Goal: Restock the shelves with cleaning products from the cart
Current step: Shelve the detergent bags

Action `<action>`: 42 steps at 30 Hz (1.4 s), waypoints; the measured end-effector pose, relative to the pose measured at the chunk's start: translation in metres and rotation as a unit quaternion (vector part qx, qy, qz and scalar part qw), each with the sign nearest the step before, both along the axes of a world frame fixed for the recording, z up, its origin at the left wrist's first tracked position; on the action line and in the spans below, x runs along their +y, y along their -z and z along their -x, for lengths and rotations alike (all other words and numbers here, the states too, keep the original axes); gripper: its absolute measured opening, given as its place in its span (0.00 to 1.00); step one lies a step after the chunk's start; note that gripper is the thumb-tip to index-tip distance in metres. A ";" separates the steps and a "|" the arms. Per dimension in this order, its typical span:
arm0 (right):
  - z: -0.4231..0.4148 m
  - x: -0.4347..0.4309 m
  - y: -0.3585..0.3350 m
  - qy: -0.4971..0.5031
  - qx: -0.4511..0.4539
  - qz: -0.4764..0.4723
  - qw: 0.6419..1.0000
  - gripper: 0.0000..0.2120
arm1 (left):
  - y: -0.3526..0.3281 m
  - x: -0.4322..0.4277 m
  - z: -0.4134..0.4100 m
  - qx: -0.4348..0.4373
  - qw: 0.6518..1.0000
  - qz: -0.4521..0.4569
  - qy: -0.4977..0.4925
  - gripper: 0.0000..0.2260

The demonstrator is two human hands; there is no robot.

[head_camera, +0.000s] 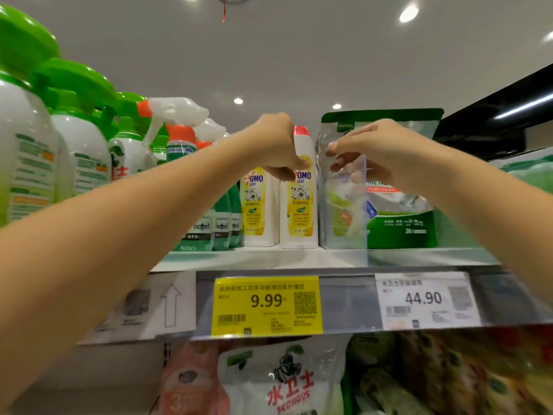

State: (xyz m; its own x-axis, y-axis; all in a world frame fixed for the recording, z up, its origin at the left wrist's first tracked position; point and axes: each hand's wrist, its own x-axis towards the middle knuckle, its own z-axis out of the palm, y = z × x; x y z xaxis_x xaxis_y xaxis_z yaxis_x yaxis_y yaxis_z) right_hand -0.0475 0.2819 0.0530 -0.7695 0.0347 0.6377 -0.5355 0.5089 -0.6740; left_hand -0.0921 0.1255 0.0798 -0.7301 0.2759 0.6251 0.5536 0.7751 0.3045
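I am placing stock on the top grey metal shelf [263, 260]. My left hand [278, 148] is curled round the shoulder of a tall, smooth white plastic bottle with a red cap and yellow label [300, 211]. It stands upright, touching a matching bottle [258, 205]. My right hand [380, 151] pinches the top edge of the clear, stiff plastic divider [347, 211] just beside it, with a glossy green-and-white pouch [402, 226] behind. Next, I judge, the bottle needs squaring against the divider, label forward, before release.
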 end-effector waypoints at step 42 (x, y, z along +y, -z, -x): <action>-0.035 0.126 0.374 0.038 -0.310 -0.142 0.939 0.19 | 0.404 0.133 -0.091 0.043 0.991 -0.127 0.018 0.08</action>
State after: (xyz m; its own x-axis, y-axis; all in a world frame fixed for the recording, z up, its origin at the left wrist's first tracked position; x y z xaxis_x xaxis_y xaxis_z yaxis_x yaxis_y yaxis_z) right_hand -0.0121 0.4074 -0.3212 -0.9982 0.0002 0.0592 -0.0399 0.7362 -0.6756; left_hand -0.0015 0.2584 -0.3246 -0.6640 0.1274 0.7368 0.6123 0.6583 0.4380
